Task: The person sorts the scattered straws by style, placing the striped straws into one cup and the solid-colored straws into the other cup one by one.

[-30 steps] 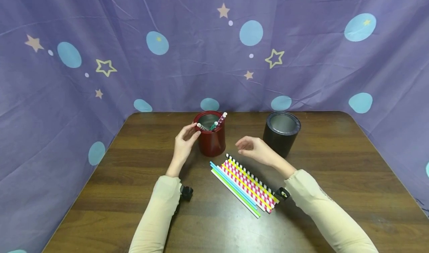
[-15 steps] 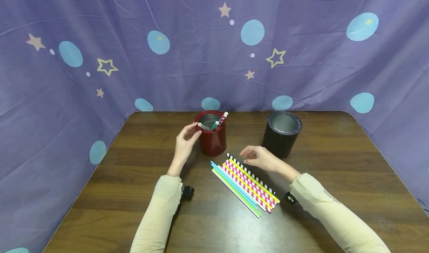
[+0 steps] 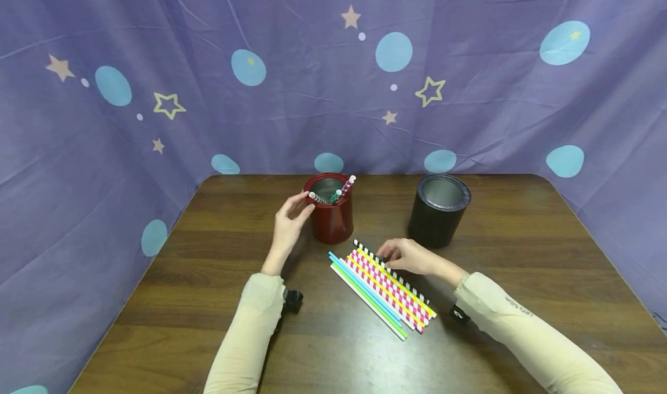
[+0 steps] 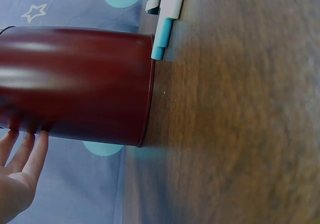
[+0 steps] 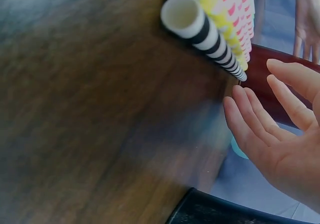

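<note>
I see the left hand [image 3: 286,226] against the left side of the red can [image 3: 332,223], thumb and fingers spread apart, fingertips touching its upper wall. Three straws [image 3: 333,197] lean in that can, their ends showing above the rim (one white with dark stripes, one green, one purple). The right hand [image 3: 411,256] hovers at the striped straw [image 3: 410,287], which lies on the table [image 3: 208,324]. My right wrist view shows that hand's fingers apart and loosely bent; I cannot tell whether a fingertip touches the straw. The other straws [image 3: 385,287] lie slantwise beside it, in front of the red can, yellow, pink-and-white, blue, green and plain white among them. The black can [image 3: 435,226] stands upright just beyond the right hand. Behind the table I have a purple curtain [image 3: 312,121] with stars and blue dots.
</note>
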A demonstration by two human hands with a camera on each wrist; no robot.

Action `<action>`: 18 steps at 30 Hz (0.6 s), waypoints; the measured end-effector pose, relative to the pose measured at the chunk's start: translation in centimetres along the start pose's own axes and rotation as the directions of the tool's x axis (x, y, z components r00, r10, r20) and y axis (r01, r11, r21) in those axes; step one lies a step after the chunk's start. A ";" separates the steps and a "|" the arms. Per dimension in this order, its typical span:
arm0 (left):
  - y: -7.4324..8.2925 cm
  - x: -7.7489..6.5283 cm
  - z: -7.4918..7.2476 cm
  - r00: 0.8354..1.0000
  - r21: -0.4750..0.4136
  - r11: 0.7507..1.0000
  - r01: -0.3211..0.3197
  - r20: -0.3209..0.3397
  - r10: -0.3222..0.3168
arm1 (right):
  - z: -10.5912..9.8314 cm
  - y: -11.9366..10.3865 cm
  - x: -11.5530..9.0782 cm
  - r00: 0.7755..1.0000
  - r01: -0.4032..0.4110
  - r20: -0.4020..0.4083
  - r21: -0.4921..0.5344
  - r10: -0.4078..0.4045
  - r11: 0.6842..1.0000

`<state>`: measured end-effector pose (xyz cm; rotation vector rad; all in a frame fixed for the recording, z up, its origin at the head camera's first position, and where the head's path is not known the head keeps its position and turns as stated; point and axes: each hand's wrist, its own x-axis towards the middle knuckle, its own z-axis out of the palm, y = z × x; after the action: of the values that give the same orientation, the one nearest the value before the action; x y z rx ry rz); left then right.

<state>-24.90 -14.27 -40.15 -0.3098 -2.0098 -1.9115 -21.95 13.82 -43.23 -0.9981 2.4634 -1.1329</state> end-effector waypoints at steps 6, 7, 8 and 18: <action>-0.1 0.0 0.0 1.000 -0.001 1.000 -0.003 0.003 0.003 | 0.2 0.3 0.0 1.000 0.012 0.018 -0.013 -0.011 1.000; -0.1 0.0 0.0 1.000 -0.002 1.000 -0.003 0.003 0.003 | 0.2 0.4 0.0 1.000 0.014 0.021 -0.014 -0.014 1.000; -0.1 0.0 0.0 1.000 -0.002 1.000 -0.004 0.003 0.004 | 0.3 0.5 0.0 1.000 0.019 0.022 -0.017 -0.018 1.000; 0.0 0.0 0.1 1.000 0.003 1.000 -0.009 -0.005 0.009 | 0.5 1.3 0.4 0.999 0.020 0.043 -0.042 -0.018 0.999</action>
<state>-24.87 -14.19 -40.12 -0.3122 -2.0046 -1.9011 -22.63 13.90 -44.54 -1.0485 2.4594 -1.0580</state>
